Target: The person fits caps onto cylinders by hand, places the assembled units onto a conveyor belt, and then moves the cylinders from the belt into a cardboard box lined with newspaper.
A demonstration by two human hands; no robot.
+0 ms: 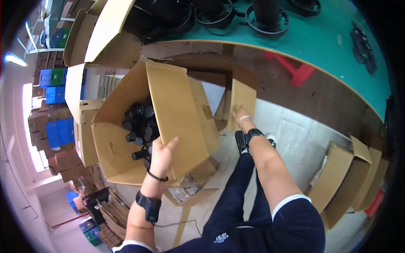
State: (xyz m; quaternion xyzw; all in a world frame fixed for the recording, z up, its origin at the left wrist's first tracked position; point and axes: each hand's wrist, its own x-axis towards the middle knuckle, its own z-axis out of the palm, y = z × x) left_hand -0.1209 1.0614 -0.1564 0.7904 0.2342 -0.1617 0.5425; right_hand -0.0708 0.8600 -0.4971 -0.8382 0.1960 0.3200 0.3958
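Note:
A large open cardboard box [179,114] stands tilted in front of me, with several black cylindrical parts [141,126] heaped inside. My left hand [163,155] grips the edge of its near flap, thumb on the outer face and the other fingers hidden or partly hidden behind the cardboard. Farther right, my right hand [241,114] is closed at the edge of an upright cardboard flap [244,95] below the workbench. That flap belongs to another box, mostly hidden behind the first. Below the big box, an opened carton [198,196] with pale wrapping inside sits on the floor.
The green-topped workbench [320,46] holds black round-based parts [268,23] and dark pieces [363,48]. A red bracket-like piece [297,71] shows under its edge. Open cartons [337,181] stand at right; stacked boxes and blue crates [59,133] fill the left.

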